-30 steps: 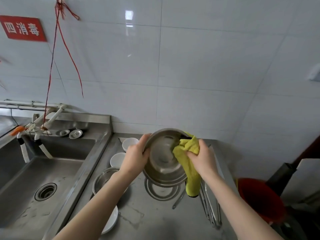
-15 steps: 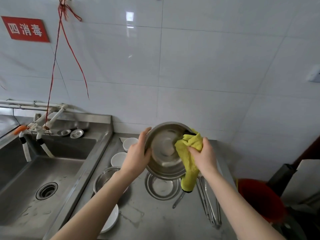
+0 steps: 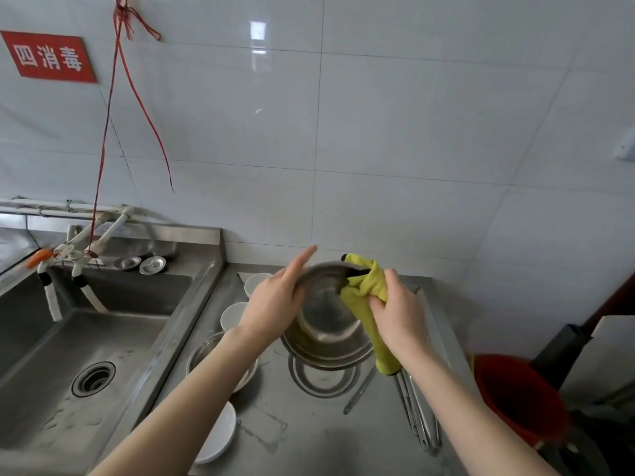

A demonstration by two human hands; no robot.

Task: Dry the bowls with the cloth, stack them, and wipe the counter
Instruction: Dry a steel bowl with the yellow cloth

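Note:
I hold a steel bowl [image 3: 324,317] tilted toward me above the steel counter [image 3: 302,438]. My left hand [image 3: 275,300] grips its left rim, forefinger pointing up. My right hand [image 3: 400,312] presses a yellow cloth [image 3: 366,290] over the bowl's right rim and inside wall, and the cloth's tail hangs down below my wrist. Under the held bowl another steel bowl [image 3: 323,377] rests on the counter. A third steel bowl [image 3: 206,352] sits to the left, partly behind my left forearm. Two small white bowls [image 3: 233,314] stand near the back, and a white dish [image 3: 218,438] lies at the front.
A deep steel sink [image 3: 79,345] with a drain and taps [image 3: 72,255] fills the left. Metal tongs [image 3: 417,417] and a utensil handle [image 3: 359,395] lie on the counter's right side. A red bucket [image 3: 515,396] stands beyond the right edge. Tiled wall behind.
The bowl has tipped lower and more toward me. My right hand has slid the cloth up and over the right rim, and my left forefinger has lifted off the rim.

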